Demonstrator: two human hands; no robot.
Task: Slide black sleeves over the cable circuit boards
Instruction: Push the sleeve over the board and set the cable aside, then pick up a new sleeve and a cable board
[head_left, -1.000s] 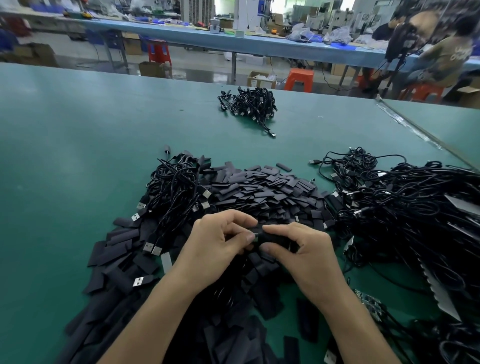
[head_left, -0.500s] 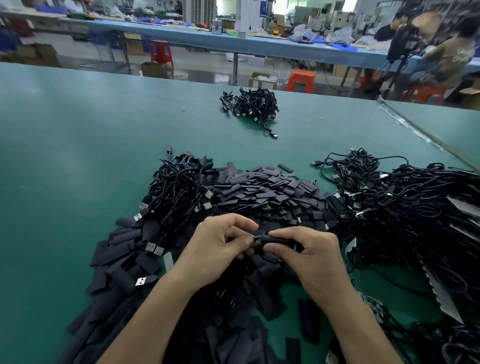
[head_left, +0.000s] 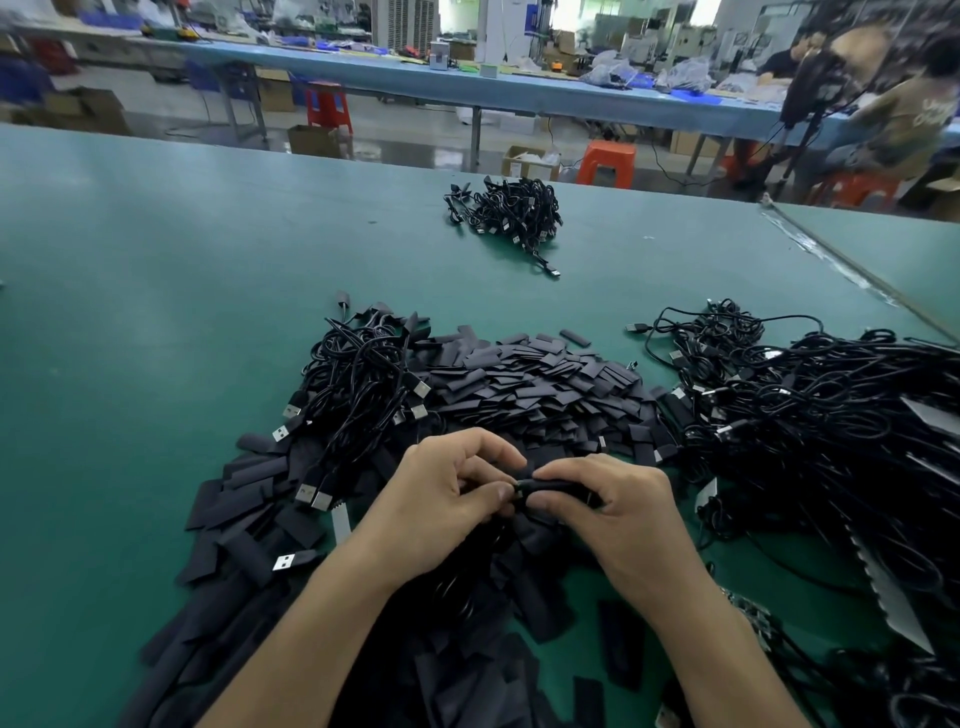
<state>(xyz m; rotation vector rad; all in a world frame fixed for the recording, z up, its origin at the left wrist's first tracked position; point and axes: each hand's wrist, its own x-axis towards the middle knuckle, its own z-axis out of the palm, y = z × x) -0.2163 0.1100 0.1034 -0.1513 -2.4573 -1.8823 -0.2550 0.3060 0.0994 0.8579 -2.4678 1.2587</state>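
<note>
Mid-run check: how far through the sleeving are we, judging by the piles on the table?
Done: perhaps the small bundle set apart at the far side; sleeves on it are too small to tell. In hand: right hand holds one black sleeve, left hand pinches a cable end at its mouth. Left: a big sleeve pile and a large cable tangle at right, so plenty.

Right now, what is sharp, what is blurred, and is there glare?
Head view: the left hand, right hand and sleeve pile are sharp; the person at far right is smeared; light is soft, with a pale sheen on the green table and no hard shadows.
</note>
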